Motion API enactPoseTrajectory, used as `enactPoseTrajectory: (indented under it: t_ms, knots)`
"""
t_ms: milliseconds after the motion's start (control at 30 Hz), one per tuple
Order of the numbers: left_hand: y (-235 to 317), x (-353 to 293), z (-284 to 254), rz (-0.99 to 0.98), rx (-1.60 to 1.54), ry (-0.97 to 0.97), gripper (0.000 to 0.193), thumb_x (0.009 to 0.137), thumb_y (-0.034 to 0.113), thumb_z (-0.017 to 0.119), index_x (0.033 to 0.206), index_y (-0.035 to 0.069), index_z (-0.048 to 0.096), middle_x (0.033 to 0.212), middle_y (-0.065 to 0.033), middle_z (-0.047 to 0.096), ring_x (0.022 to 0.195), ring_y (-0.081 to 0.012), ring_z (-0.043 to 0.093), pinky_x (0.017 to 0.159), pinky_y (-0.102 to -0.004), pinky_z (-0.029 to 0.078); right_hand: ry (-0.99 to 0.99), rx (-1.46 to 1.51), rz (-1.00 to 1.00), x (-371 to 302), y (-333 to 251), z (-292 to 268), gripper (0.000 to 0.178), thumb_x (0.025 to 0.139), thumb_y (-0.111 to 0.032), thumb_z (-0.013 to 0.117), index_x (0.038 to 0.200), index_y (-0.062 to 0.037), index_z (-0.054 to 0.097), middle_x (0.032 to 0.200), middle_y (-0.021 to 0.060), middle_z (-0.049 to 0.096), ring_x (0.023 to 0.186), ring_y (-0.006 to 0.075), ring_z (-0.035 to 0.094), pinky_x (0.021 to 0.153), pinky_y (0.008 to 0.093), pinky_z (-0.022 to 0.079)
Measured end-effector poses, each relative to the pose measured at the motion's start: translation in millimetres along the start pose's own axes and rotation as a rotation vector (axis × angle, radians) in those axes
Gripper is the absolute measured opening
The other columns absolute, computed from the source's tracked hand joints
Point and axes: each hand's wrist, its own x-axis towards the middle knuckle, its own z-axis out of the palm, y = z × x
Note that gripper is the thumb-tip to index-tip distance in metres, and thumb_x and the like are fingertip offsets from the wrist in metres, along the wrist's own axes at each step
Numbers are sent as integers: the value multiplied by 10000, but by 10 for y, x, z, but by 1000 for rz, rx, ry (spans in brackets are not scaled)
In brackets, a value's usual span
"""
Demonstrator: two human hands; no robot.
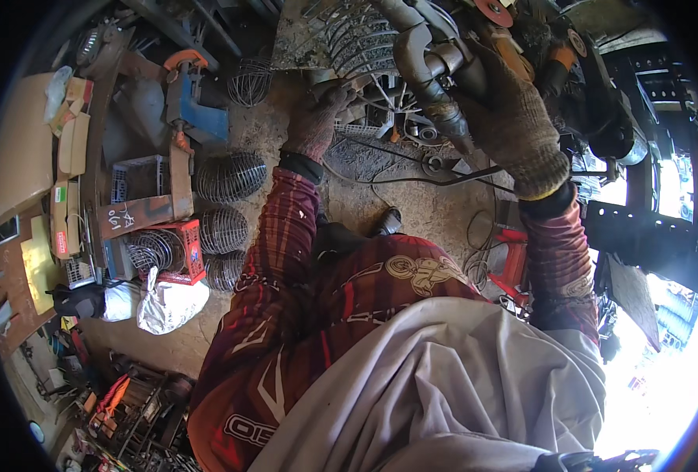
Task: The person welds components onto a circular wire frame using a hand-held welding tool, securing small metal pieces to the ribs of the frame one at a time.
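My left hand (316,126), in a knit work glove, is closed at the near edge of a metal worktop (298,49). Its fingers curl by a short metal piece and thin rods, and what they hold is hard to make out. My right hand (513,118), in a dirty glove with a ribbed cuff, is closed around part of a bent grey metal pipe (418,67). The pipe hides some of its fingertips. Curved metal rods (358,39) lie in a row beyond the hands, left of the pipe.
Wire coils (231,175) stand on the floor at left, beside a red crate (184,250) and white sack (172,303). A blue clamp-like tool (195,114) is farther back. Angle grinders (560,63) sit at far right. Black cable (443,181) crosses below the hands.
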Motion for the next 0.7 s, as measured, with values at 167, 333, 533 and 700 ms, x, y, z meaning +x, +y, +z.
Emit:
enactPoseTrajectory:
  t_ms: [167, 333, 533, 700]
  knots:
    - [67, -35, 43, 11, 0, 4, 291, 923, 145, 593, 1151, -34, 577, 1061, -108, 653, 993, -215, 643, 857, -322, 512, 94, 18, -26, -31, 62, -5, 513, 836, -260, 676, 1274, -67, 491, 1089, 154, 631, 991, 291, 636, 844, 380, 508]
    - [93, -121, 66, 97, 105, 31, 295, 933, 171, 585, 1141, -38, 585, 1039, -122, 659, 978, -223, 644, 880, -323, 505, 113, 86, -107, -44, 206, 122, 479, 846, -211, 658, 1271, -64, 494, 1084, 135, 625, 951, 301, 635, 833, 365, 511]
    - [-51, 4, -2, 74, 14, -12, 264, 910, 99, 613, 1133, -42, 598, 1029, -140, 671, 946, -210, 657, 868, -333, 522, 148, 132, -88, -28, 145, 38, 411, 862, -185, 646, 1231, -61, 514, 1032, 153, 626, 928, 322, 625, 815, 372, 510]
    - [-43, -88, -24, 96, -142, -48, 242, 931, 119, 555, 1114, -29, 612, 1006, -122, 672, 953, -205, 641, 880, -323, 510, 119, 98, -103, -90, 186, 129, 417, 853, -206, 659, 1219, -58, 525, 1030, 148, 631, 935, 304, 627, 813, 367, 512]
